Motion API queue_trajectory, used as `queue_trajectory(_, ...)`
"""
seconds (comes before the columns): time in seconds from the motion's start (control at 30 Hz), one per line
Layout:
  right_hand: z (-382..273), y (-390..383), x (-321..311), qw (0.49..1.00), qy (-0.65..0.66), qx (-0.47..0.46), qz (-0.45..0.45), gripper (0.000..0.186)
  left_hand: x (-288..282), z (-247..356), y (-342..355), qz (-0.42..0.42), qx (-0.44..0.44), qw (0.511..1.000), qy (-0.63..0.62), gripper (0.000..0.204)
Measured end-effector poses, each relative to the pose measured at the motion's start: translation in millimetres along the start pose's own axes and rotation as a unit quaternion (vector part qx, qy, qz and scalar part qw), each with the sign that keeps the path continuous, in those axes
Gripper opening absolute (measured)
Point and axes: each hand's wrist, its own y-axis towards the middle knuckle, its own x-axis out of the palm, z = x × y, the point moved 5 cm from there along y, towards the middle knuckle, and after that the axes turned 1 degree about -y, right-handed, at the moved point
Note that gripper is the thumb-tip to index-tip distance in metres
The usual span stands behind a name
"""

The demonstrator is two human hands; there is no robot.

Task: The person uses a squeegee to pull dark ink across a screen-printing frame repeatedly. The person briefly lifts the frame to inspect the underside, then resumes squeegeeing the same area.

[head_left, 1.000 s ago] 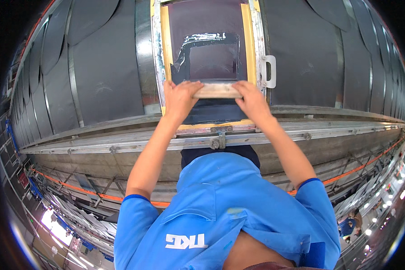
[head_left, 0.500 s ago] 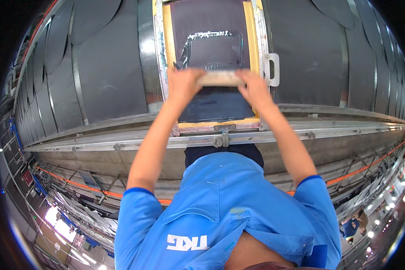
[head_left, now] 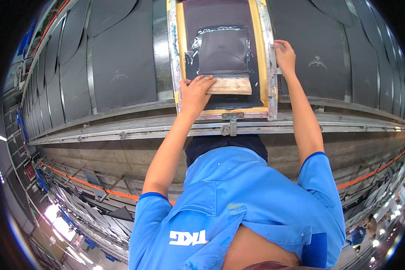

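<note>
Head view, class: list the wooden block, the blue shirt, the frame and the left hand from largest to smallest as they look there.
1. Blue shirt, helped by being nearer the camera
2. Frame
3. Wooden block and left hand: too alike to rank

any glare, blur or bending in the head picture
Head view: the long orange strip bows, corners black; head view: whitish glare on the smooth grey strip left of the yellow-taped rectangular frame; head view: lower-left white light washed out; head view: bare left hand and bare right hand look fairly sharp.
</note>
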Motion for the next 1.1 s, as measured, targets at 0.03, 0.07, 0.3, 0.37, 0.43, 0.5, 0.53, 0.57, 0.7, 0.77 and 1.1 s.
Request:
queue_trajectory(0.03, -19, -2, -4, 1.000, 0.007, 0.009, 0.020, 0.024, -3, -3, -4, 0.011, -0.008, 1.000, -0.004, 0.053)
queue_trajectory(0.07, -40, 1, -7, 1.000, 0.010, 0.010, 0.026, 0.024, -7, -7, -7, 0.027, -0.007, 1.000, -0.006, 0.054)
queue_trajectory(0.3, -130, -43, 61, 0.992, 0.094, -0.053, 0.059, 0.023, -70, -77, -61, 0.065, -0.035, 0.997, 0.004, 0.055)
queue_trajectory(0.37, -168, -77, 132, 0.990, 0.108, -0.065, 0.064, 0.022, -88, -152, -91, 0.064, -0.042, 0.997, 0.019, 0.054)
queue_trajectory(0.43, -207, -110, 193, 0.990, 0.123, -0.044, 0.052, 0.022, -112, -216, -121, 0.053, -0.052, 0.997, 0.024, 0.055)
queue_trajectory(0.5, -240, -136, 231, 0.992, 0.124, -0.008, 0.025, 0.022, -135, -259, -146, 0.035, -0.056, 0.997, 0.037, 0.056)
queue_trajectory(0.53, -250, -140, 242, 0.992, 0.122, -0.001, 0.020, 0.022, -144, -274, -150, 0.030, -0.060, 0.997, 0.043, 0.056)
queue_trajectory(0.57, -257, -144, 253, 0.993, 0.120, 0.007, 0.016, 0.022, -146, -292, -151, 0.031, -0.053, 0.997, 0.048, 0.058)
queue_trajectory(0.7, -275, -151, 275, 0.995, 0.095, 0.007, 0.004, 0.024, -158, -318, -157, 0.026, -0.023, 0.998, 0.051, 0.063)
queue_trajectory(0.77, -275, -144, 278, 0.997, 0.081, -0.005, 0.011, 0.024, -158, -321, -165, 0.027, -0.016, 0.998, 0.056, 0.065)
queue_trajectory(1.1, -255, -134, 271, 0.985, -0.135, -0.039, -0.097, 0.037, -162, -329, -181, 0.008, 0.021, 0.998, 0.065, 0.066)
